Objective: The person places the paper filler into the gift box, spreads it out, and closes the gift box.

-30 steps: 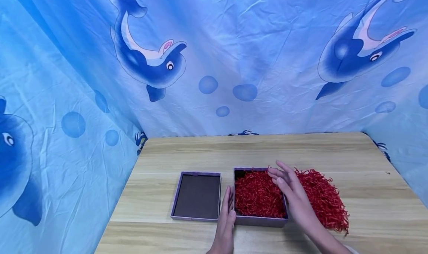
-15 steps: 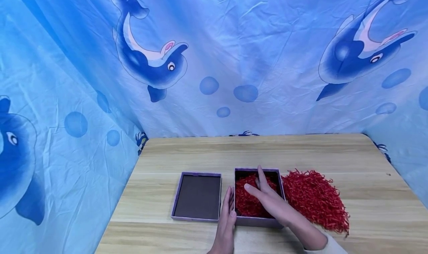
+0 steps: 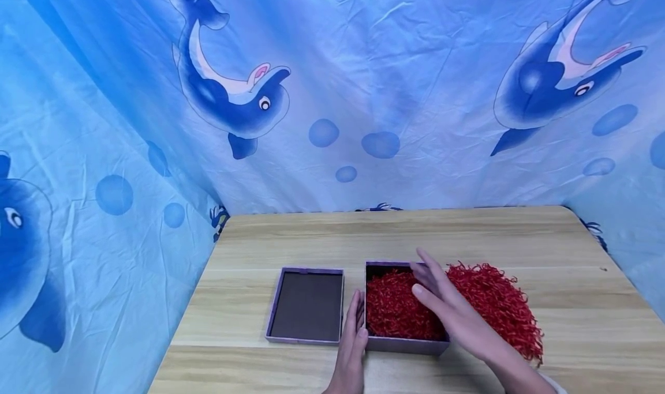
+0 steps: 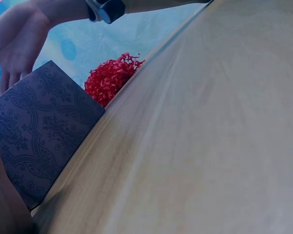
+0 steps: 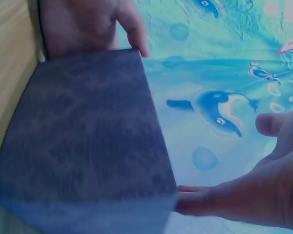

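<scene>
A purple patterned box (image 3: 407, 345) stands on the table with red shredded paper (image 3: 396, 308) inside; dark interior shows at its far left corner. My left hand (image 3: 350, 351) lies along the box's left wall, fingers straight and touching it. Over the box's right rim hovers my right hand (image 3: 457, 319), its fingers extended and the thumb apart, holding nothing that I can see. In the right wrist view, the right hand's fingers (image 5: 200, 201) pass behind the box's edge (image 5: 93, 126). The left wrist view shows the box's patterned front (image 4: 44, 126).
A shallow purple tray-like lid (image 3: 306, 306) with a dark inside lies left of the box. Right of it spreads a loose pile of red shredded paper (image 3: 501, 310), partly behind my right arm. A blue dolphin curtain (image 3: 384, 94) hangs behind the wooden table (image 3: 249, 241).
My right hand reached into the box half a second ago, over the shredded paper, and has since lifted back to the right rim. The left hand has stayed at the left wall.
</scene>
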`<state>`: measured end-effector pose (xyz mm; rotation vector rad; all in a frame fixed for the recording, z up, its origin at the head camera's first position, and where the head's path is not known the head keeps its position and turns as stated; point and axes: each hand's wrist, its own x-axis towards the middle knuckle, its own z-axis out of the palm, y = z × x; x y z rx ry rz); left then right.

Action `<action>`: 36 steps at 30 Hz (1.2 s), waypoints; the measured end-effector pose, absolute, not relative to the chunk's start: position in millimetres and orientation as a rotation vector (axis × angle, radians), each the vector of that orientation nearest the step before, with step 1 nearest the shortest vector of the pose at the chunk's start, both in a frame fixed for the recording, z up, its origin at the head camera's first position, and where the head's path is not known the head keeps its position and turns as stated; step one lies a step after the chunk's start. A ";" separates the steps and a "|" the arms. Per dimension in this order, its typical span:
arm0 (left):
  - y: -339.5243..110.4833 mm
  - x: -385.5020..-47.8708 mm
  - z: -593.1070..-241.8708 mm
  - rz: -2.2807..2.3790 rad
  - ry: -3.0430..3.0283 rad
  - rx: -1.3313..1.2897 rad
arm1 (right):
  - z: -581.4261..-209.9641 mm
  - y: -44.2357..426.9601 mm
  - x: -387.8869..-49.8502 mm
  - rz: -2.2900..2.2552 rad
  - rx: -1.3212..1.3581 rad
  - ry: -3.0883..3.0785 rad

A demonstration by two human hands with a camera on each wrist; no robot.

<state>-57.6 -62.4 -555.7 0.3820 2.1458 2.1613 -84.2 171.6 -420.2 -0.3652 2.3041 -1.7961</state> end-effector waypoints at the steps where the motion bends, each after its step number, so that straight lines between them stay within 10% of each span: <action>1: -62.6 -57.7 -555.4 2.148 2.148 0.370 | -420.7 175.2 -82.7 -1.800 -0.378 2.357; 36: -60.8 -54.3 -554.3 2.030 2.371 0.410 | -484.6 261.5 -77.3 -1.775 -0.013 3.141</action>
